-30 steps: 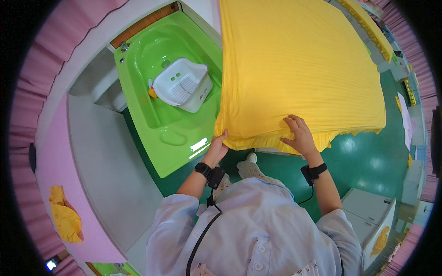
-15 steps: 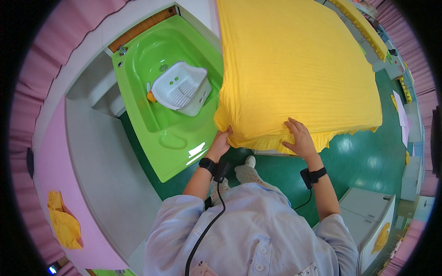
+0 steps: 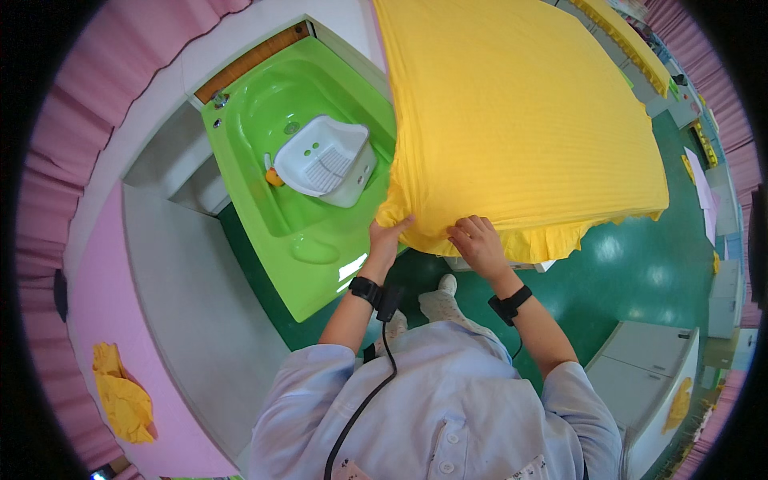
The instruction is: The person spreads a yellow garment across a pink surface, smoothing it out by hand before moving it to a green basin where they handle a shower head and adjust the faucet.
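Observation:
A yellow ruffled cover (image 3: 520, 112) lies stretched over a raised, table-like piece in front of me, its frill hanging along the near side. At its near left corner, my left hand (image 3: 386, 240) is closed on the gathered cloth, the thumb lying over the top. Just to the right, my right hand (image 3: 480, 246) has its fingers curled together on the frilled edge, pinching the fabric. A fold of cloth runs between the two hands. What stands under the cover is mostly hidden.
Left of the cover is a green bathtub (image 3: 280, 256) holding a white plastic baby-bath seat (image 3: 324, 156) and a small orange toy (image 3: 274, 177). White cabinets (image 3: 640, 360) stand at lower right. A crumpled yellow cloth (image 3: 124, 396) lies on the pink surface at left. Cables hang from my wrist bands.
My right hand has moved left along the frill toward my left hand, and its spread fingers have drawn together on the cloth. My left hand stays at the corner.

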{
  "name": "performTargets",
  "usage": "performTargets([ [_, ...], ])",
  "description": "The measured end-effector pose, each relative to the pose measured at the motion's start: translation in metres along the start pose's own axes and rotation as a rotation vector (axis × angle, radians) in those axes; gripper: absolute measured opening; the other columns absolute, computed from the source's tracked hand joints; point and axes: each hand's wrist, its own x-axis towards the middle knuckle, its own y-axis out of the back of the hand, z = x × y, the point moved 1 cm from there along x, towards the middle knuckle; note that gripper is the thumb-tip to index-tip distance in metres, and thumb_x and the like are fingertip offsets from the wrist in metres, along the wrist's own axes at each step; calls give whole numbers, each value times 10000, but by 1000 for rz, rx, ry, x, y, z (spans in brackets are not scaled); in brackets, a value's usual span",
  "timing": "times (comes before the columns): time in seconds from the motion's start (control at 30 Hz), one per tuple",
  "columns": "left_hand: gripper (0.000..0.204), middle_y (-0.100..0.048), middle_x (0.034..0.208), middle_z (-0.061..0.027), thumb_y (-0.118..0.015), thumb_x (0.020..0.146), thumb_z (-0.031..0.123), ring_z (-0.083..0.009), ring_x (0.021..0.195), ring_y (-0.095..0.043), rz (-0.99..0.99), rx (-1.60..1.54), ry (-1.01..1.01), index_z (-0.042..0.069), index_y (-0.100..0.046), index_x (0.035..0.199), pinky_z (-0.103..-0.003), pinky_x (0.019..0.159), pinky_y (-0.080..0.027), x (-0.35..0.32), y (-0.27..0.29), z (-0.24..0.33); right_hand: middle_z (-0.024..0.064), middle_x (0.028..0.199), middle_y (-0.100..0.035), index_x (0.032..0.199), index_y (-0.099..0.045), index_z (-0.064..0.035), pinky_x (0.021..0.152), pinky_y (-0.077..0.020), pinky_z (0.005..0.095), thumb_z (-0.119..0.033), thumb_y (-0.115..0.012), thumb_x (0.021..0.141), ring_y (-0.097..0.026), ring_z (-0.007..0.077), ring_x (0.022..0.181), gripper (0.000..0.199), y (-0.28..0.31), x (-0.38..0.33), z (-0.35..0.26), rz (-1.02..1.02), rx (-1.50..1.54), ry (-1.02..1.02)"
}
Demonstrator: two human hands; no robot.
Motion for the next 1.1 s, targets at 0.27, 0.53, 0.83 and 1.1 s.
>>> performTargets([
  [0.27, 346, -560, 1098, -85, -604, 801, 11, -158, 953, -544, 126, 320, -168, -20, -487, 1125, -277, 818, -436, -1, -1, -7, 62, 724, -507, 728, -560, -55, 598, -449, 322, -23, -578, 654, -529, 221, 703, 82, -7, 5, -11, 55, 104, -63],
  [0.53, 337, -521, 1155, -78, -540, 840, 17, -169, 1026, -505, 49, 189, -159, -12, -449, 1163, -287, 866, -410, 3, -15, -6, 100, 691, -499, 714, -539, -17, 548, -450, 346, 53, -595, 623, -528, 274, 637, 128, 11, 21, -24, 235, 293, -121],
  [0.83, 281, -524, 1144, -67, -448, 875, 23, -161, 1018, -507, -8, 243, -75, 8, -471, 1154, -280, 857, -413, 0, -26, -34, 101, 689, -497, 729, -552, -30, 559, -456, 346, -4, -599, 661, -532, 281, 642, 87, 10, 22, -24, 225, 297, -141],
  [1.1, 377, -530, 1154, -100, -570, 812, 15, -218, 1031, -530, -17, 48, -16, -30, -450, 1167, -320, 865, -436, 3, -3, 14, 120, 837, -586, 841, -601, -24, 611, -478, 344, -268, -655, 730, -588, 266, 713, 274, -9, -78, 22, -408, 102, -386],
])
